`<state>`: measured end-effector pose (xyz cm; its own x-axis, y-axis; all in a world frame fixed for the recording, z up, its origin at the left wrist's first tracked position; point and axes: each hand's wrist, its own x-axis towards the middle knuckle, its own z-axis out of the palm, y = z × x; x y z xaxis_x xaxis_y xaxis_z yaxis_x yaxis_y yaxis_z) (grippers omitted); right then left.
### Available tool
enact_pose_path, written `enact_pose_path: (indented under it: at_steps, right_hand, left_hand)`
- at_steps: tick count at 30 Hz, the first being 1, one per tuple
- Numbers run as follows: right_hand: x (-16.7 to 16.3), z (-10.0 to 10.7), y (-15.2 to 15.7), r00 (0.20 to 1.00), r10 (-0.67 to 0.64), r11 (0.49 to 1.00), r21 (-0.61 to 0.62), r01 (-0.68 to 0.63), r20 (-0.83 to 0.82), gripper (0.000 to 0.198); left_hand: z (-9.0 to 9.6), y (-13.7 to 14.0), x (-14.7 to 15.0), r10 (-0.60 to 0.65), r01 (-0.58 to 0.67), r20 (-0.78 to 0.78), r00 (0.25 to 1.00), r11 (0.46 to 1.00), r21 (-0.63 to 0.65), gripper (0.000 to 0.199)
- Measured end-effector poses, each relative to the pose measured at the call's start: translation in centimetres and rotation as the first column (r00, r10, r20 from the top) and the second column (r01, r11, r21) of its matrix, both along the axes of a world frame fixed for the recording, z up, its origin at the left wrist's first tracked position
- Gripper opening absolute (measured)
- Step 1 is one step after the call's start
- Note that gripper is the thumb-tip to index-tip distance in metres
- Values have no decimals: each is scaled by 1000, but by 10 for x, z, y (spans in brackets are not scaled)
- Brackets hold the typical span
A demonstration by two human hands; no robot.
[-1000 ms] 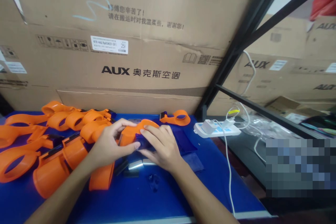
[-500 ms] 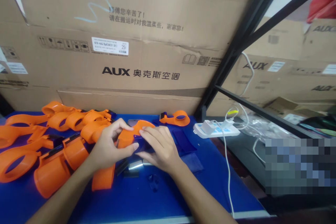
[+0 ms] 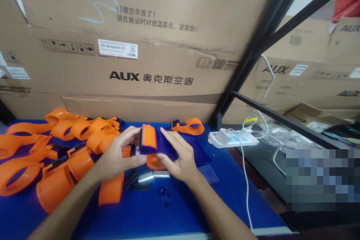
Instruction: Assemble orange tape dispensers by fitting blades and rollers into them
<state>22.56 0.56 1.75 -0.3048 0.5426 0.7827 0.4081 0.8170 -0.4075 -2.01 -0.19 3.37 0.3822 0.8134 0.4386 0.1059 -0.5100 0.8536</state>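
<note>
Between my two hands is an orange plastic tape dispenser [image 3: 149, 137], its dark-edged end facing left. My left hand [image 3: 116, 157] grips that end, fingers at the back and thumb at the front. On the other side my right hand [image 3: 181, 155] is closed on the dispenser, over a dark blue part [image 3: 167, 145]; whether that part is loose film or fixed to it I cannot tell. Below, a rounded orange section [image 3: 155, 162] shows between the thumbs. Small silver metal pieces [image 3: 161, 174] and a dark strip [image 3: 131, 180] lie just under my hands.
Several orange tape dispensers [image 3: 81, 163] crowd the left of the blue table [image 3: 135, 217]; another dispenser [image 3: 192, 126] lies at the back. Blue sheets [image 3: 206, 172] lie right of my hands. A white power strip [image 3: 232, 137] with cables, a black rack post [image 3: 244, 63] and cartons [image 3: 157, 45] stand around.
The dispenser has been turned in my hands, so its dark-edged end now shows upright and faces left. My right hand has opened wider around the blue part.
</note>
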Motion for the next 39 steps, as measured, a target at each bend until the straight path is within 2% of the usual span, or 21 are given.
enact_pose_path:
  at_steps: [2, 4, 8, 10, 12, 14, 17, 19, 21, 24, 26, 30, 33, 35, 37, 39]
  right_hand:
    - [-2, 1, 1, 994, 59, 987, -146, -72, -93, 42]
    - [-4, 1, 1, 985, 96, 942, -306, -137, -144, 39]
    - [-10, -3, 2, 972, 133, 784, -579, -223, -194, 58]
    - [-13, -5, 2, 964, 155, 696, -669, -262, -216, 61]
    - [-14, -6, 3, 955, 180, 635, -713, -297, -237, 61]
    - [-14, -4, 4, 936, 211, 637, -686, -351, -282, 59]
    - [-10, 0, 4, 899, 275, 714, -553, -429, -342, 58]
    - [-7, 2, 2, 906, 326, 768, -484, -420, -269, 67]
    - [-6, 2, 0, 934, 334, 838, -414, -356, -127, 76]
    - [-9, 2, -1, 968, 250, 922, -304, -242, -12, 62]
    - [-11, 3, -2, 982, 186, 933, -307, -186, -32, 52]
    - [-3, 8, -7, 988, 105, 920, -366, -141, -117, 43]
    - [27, 10, -17, 982, -98, 933, -358, 35, -159, 36]
    - [58, 8, -25, 941, -309, 900, -363, 243, -136, 36]
    - [93, 5, -34, 838, -538, 799, -366, 477, -84, 39]
    - [125, 3, -41, 720, -694, 673, -364, 644, -12, 43]
  left_hand:
    - [-1, 1, 2, 0, 0, -7, 1000, 1000, 4, 51]
    - [-2, 2, 4, 5, -5, -21, 1000, 1000, -19, 48]
    - [-4, 3, 9, 19, -17, 25, 1000, 995, -100, 54]
    - [-5, 4, 10, -11, 23, 69, 998, 986, -165, 52]
    - [-6, 4, 12, -8, 31, 110, 994, 976, -217, 47]
    - [-6, 5, 13, 75, -38, 142, 987, 968, -247, 41]
    - [-8, 9, 13, 248, -194, 164, 955, 938, -288, 40]
    - [-9, 12, 12, 332, -272, 170, 928, 914, -301, 41]
    - [-10, 16, 10, 374, -310, 176, 911, 900, -305, 42]
    - [-12, 18, 10, 364, -299, 166, 917, 899, -320, 45]
    - [-13, 18, 11, 346, -287, 144, 927, 903, -321, 47]
    - [-12, 15, 11, 351, -333, 33, 936, 911, -244, 42]
    - [-9, 12, 9, 392, -385, 6, 920, 905, -179, 42]
    - [-8, 11, 9, 403, -392, 34, 915, 905, -167, 44]
    - [-6, 10, 9, 390, -377, 57, 919, 911, -166, 41]
    - [-5, 8, 9, 373, -359, 60, 926, 918, -170, 37]
